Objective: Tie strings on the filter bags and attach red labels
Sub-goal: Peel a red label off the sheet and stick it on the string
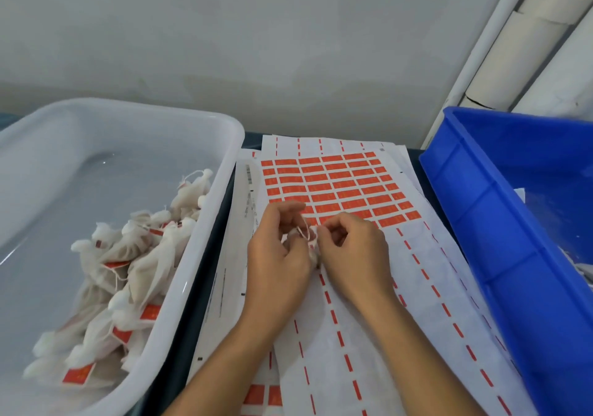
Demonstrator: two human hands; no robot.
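The white tub point(224, 133), left of the label sheet point(353, 319), is smooth, slightly glossy translucent plastic. The filter bags point(144, 255) piled inside it are matt, gauzy white cloth with a soft, crumpled surface, and small red paper tags show among them. The label sheet is smooth white backing paper with a faint sheen, carrying matt red labels point(337, 184). The crate point(500, 223) right of the sheet is glossy, ribbed blue plastic. The string point(303, 232) above the sheet looks like thin white cotton thread.

Left hand point(278, 255): fingers curled, pinching thin white string point(303, 233).
Right hand point(354, 252): fingertips pinched on the same string.
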